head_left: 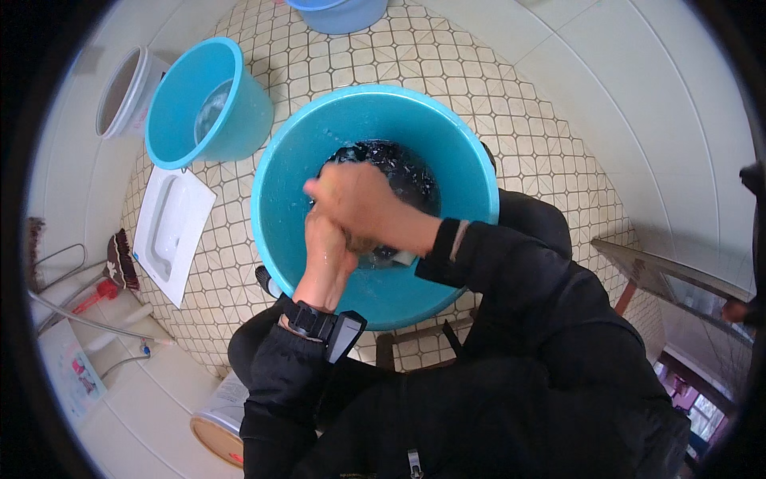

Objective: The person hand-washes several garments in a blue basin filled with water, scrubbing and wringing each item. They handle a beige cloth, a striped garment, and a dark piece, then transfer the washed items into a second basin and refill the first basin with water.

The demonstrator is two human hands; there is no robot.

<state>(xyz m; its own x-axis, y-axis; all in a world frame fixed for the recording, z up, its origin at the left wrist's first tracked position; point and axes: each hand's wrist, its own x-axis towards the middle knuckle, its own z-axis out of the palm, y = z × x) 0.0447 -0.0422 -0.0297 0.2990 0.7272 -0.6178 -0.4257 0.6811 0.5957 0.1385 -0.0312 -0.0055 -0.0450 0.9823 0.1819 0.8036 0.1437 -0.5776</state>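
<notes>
A large round turquoise tub (275,199) stands between my knees, with dark cloth (411,180) lying in sudsy water at its bottom. Over the tub my two hands are pressed together. My right hand (363,199), smeared by motion, is closed on top of my left hand (325,246), whose fingers curl in under it. A small brownish patch shows between the palms; what they grip is mostly hidden. Below the hands, near the tub's inner wall, a small pale block-like thing (404,257) shows, partly covered by my right sleeve.
At the upper left stand a turquoise bucket (251,120) and a white pail (136,96). A white squat toilet (179,231) is set in the tiled floor (550,152). A blue basin (343,20) is at the far edge. Hoses (104,323) hang at left; a lidded bucket (219,423) stands lower left.
</notes>
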